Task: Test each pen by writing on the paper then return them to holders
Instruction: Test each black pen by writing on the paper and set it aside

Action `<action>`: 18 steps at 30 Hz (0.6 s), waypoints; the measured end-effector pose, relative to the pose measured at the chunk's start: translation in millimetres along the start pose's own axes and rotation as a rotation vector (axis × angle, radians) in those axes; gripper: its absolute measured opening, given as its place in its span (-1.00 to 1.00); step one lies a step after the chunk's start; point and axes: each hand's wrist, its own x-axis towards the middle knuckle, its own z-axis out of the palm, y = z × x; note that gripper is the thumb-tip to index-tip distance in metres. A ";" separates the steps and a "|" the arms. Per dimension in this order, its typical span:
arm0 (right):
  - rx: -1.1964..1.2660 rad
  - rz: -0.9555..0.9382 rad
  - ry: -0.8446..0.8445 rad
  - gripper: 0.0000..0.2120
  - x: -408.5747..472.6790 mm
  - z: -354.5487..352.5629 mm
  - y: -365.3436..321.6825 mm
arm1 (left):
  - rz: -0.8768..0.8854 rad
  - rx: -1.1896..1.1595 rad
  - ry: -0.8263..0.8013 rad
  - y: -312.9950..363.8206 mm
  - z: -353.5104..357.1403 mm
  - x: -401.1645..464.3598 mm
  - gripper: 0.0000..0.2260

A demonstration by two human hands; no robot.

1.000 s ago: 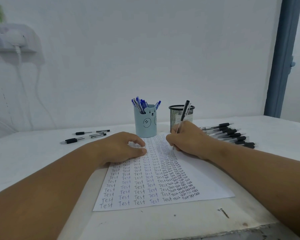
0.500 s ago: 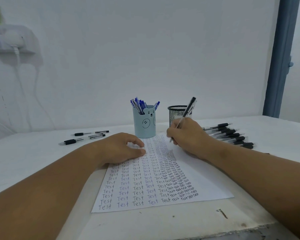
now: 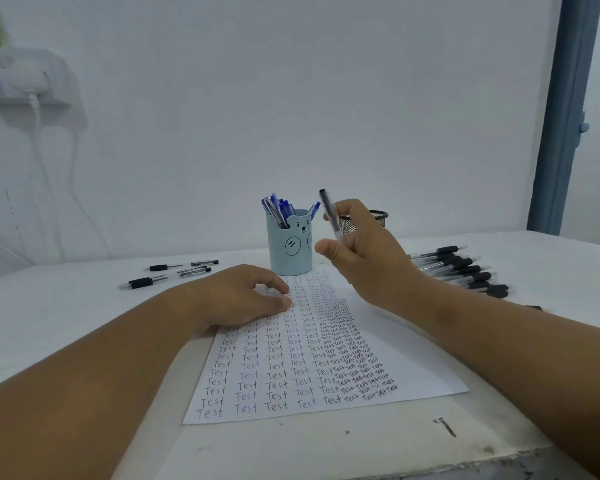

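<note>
Right hand: we see the right hand (image 3: 364, 251) lifted above the paper, between the two holders; its fingers are curled round a black pen (image 3: 329, 213), which is blurred and points up and to the left; the thumb sticks out to the left, free of the pen

Left hand: the left hand (image 3: 243, 296) rests on the upper left part of the paper; the fingers are bent loosely and the tips press the sheet; we see nothing held in it

Paper: the paper (image 3: 413, 368) lies flat on the white table (image 3: 66, 323), in front of the holders; it is covered with columns of the word "Test", large at the left and small and crowded toward the right; the right margin is blank

Blue holder: a light blue holder (image 3: 290, 247) with a bear face stands just behind the top edge of the paper; blue pens (image 3: 279, 207) stand in it

Mesh holder: a black mesh holder (image 3: 378, 218) stands to the right of the blue one; the right hand hides most of it, and we cannot tell what is inside

Black pens at right: a row of black pens (image 3: 465, 268) lies on the table beyond the right forearm

Pens at left: a few loose pens (image 3: 174, 273) lie on the table, well apart from the paper

Wall: a white wall; a socket with a cable (image 3: 32, 95) at the far left
</note>
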 end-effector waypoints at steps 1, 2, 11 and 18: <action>-0.024 -0.009 -0.003 -0.71 0.0 -0.7 0.7 | 0.000 0.004 0.004 0.1 0.0 0.0 -0.75; -0.059 -0.014 0.006 -0.74 -0.1 -1.1 1.0 | 0.001 0.014 0.006 0.1 -0.2 -0.1 -0.74; -0.282 -0.075 0.056 -0.92 3.7 -1.8 5.6 | 0.007 0.067 -0.003 2.6 -1.5 -1.8 -0.71; -0.182 -0.028 0.072 -0.91 1.7 1.1 3.5 | 0.002 0.049 -0.001 2.3 -0.5 -1.9 -0.72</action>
